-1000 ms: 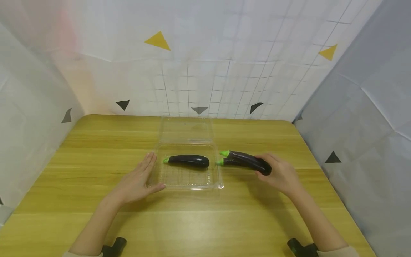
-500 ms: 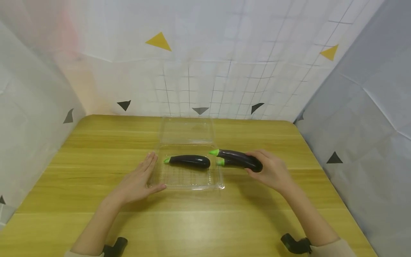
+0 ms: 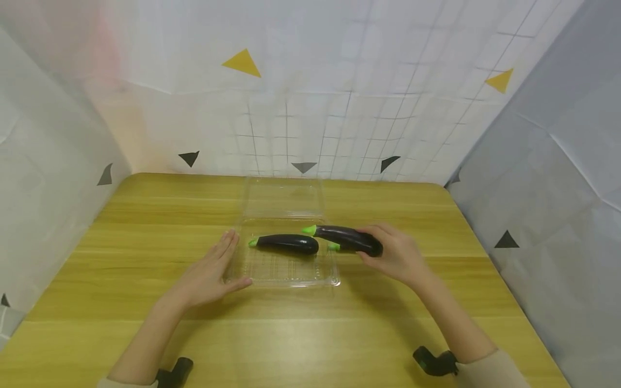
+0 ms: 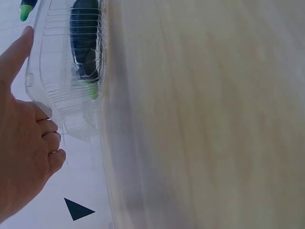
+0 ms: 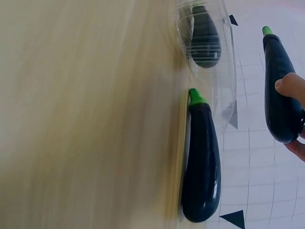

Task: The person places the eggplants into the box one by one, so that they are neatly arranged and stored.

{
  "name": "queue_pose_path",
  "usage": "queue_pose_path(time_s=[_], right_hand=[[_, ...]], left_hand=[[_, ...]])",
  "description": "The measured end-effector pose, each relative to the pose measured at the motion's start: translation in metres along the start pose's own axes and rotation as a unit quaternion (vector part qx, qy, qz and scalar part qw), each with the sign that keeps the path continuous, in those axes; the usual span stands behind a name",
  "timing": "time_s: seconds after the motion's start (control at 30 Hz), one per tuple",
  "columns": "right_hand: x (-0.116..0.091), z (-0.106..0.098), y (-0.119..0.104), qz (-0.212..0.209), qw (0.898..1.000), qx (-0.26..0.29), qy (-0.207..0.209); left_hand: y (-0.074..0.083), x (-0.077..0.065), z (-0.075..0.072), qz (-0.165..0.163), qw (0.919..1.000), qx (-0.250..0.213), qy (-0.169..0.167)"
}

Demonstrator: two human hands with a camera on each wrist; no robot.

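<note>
A clear plastic clamshell box [image 3: 291,282] lies on the table with its lid folded back. Inside its tray is one dark eggplant [image 3: 288,244] with a green stem. My left hand [image 3: 206,277] rests at the box's left side, fingers extended and thumb by the front corner. With thumb and fingers, my right hand [image 3: 395,254] grips a second eggplant [image 3: 344,237] near its thick end; its green stem overlaps the box's right side in the head view. A third eggplant [image 5: 202,162] lies on the table just right of the box, mostly hidden by the held one in the head view.
The raised lid [image 3: 283,195] lies toward the back wall [image 3: 310,124], which carries grid lines and triangle stickers. White side panels stand left and right of the wooden table [image 3: 291,339]. A dark device sits at each wrist.
My right hand has carried the held eggplant left, so its stem now reaches over the box's right edge. My left hand and the box have stayed in place.
</note>
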State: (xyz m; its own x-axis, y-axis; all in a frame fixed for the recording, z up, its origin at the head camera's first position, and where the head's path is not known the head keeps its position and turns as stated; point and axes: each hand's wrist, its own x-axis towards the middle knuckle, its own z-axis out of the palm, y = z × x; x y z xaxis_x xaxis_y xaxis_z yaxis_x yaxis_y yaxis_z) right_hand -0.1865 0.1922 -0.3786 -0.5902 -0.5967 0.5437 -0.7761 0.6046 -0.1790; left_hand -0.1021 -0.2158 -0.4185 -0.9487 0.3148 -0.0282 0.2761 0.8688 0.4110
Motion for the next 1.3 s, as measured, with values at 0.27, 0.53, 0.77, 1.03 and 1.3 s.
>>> queue_pose_path(time_s=[0.27, 0.53, 0.77, 1.03, 1.3], right_hand=[[0.011, 0.009, -0.006, -0.021, 1.0, 0.007, -0.001], [0.021, 0.015, -0.014, -0.032, 0.999, 0.019, 0.008], [0.029, 0.02, -0.021, -0.038, 0.999, 0.023, 0.009], [0.035, 0.032, -0.026, -0.066, 0.997, 0.05, 0.002], [0.039, 0.044, -0.034, -0.057, 0.995, 0.065, -0.041]], left_hand=[[0.001, 0.0, -0.001, -0.002, 1.0, -0.001, -0.001], [0.002, -0.001, 0.0, -0.003, 1.0, 0.001, -0.003], [0.002, 0.0, 0.0, -0.004, 1.0, 0.001, -0.001], [0.0, 0.0, 0.0, -0.007, 1.0, 0.002, -0.003], [0.002, 0.0, -0.001, -0.006, 1.0, -0.002, 0.001]])
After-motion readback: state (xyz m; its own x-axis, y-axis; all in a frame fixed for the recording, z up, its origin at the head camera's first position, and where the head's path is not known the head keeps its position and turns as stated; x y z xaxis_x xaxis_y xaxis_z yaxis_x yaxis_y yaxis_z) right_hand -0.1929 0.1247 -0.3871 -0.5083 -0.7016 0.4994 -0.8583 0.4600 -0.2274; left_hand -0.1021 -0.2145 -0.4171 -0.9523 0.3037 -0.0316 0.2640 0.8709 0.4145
